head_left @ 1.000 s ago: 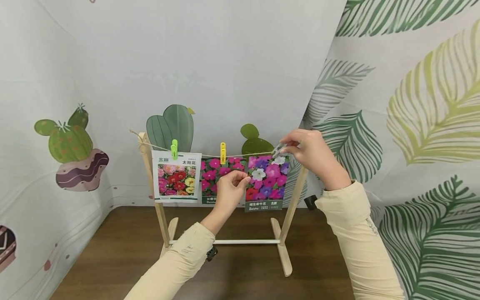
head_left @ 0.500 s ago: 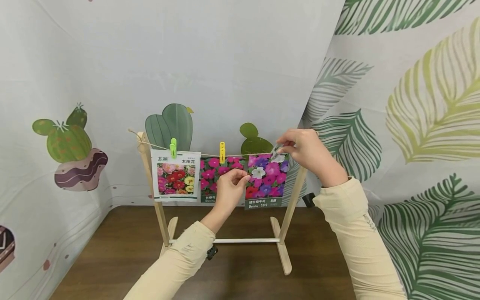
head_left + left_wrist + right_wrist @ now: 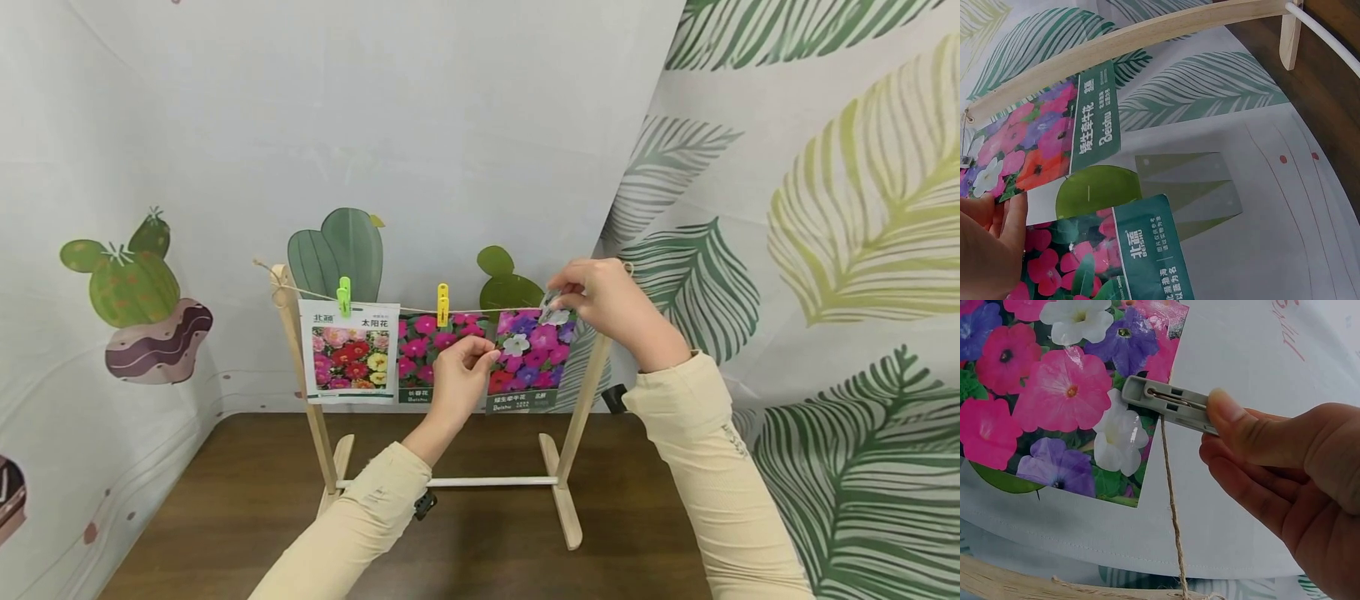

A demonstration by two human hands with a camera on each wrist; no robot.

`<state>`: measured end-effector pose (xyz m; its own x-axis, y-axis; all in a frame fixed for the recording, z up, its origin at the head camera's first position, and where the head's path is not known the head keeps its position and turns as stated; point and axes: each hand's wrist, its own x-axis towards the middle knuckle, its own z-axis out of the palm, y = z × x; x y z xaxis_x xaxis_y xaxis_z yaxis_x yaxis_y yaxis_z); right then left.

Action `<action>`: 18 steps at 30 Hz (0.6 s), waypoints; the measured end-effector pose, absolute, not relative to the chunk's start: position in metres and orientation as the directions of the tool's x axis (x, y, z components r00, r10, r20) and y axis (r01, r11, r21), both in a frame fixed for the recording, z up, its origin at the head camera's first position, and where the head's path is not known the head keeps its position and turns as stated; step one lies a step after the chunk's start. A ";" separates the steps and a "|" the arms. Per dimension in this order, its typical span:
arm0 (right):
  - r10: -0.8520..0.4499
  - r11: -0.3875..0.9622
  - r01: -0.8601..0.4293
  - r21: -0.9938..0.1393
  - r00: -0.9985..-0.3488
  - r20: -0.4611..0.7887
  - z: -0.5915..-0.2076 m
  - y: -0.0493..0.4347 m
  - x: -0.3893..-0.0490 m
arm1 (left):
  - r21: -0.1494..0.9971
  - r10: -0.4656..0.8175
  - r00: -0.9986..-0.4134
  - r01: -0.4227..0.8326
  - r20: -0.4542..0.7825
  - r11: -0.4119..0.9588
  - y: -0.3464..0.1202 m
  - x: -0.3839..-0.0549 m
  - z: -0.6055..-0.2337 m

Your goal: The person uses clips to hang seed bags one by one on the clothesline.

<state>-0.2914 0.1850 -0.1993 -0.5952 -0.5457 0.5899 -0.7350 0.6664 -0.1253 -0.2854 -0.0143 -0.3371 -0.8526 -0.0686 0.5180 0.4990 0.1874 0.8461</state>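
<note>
A seed packet with pink, purple and white flowers (image 3: 536, 358) is at the right end of the twine (image 3: 1174, 512). My left hand (image 3: 459, 385) pinches its left edge between thumb and fingers. With thumb and fingers, my right hand (image 3: 617, 307) squeezes the handle end of a grey clothespin (image 3: 1169, 403). In the right wrist view, that clothespin's nose lies over the packet's top edge, where the twine runs. Beside it hang a pink-flower packet (image 3: 414, 346) under a yellow clothespin (image 3: 443, 306) and a white packet (image 3: 349, 396) under a green clothespin (image 3: 344, 297).
A wooden rack carries the twine between its left post (image 3: 318, 433) and right post (image 3: 585, 408), with a white crossbar (image 3: 491, 481) low down. It stands on a brown table (image 3: 637, 533). Behind hangs a light cloth (image 3: 480, 125) printed with cacti and leaves.
My right hand and the grey clothespin have shifted slightly left and down onto the packet's top edge. The packet's lower edge has risen a little. My left hand keeps its hold.
</note>
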 end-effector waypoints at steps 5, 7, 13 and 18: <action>-0.551 0.684 -0.718 -0.129 -0.624 0.555 -0.198 0.185 -0.291 | 0.849 -0.089 -0.852 0.493 0.515 0.190 -0.013 -0.285 -0.337; -0.551 0.690 -0.710 -0.139 -0.640 0.535 -0.198 0.184 -0.290 | 0.854 -0.099 -0.855 0.486 0.508 0.187 -0.013 -0.285 -0.337; -0.564 0.708 -0.694 -0.132 -0.668 0.486 -0.199 0.183 -0.287 | 0.863 -0.123 -0.863 0.460 0.490 0.209 -0.011 -0.284 -0.339; -0.559 0.731 -0.672 -0.119 -0.689 0.461 -0.200 0.183 -0.283 | 0.865 -0.122 -0.867 0.450 0.483 0.222 -0.010 -0.284 -0.340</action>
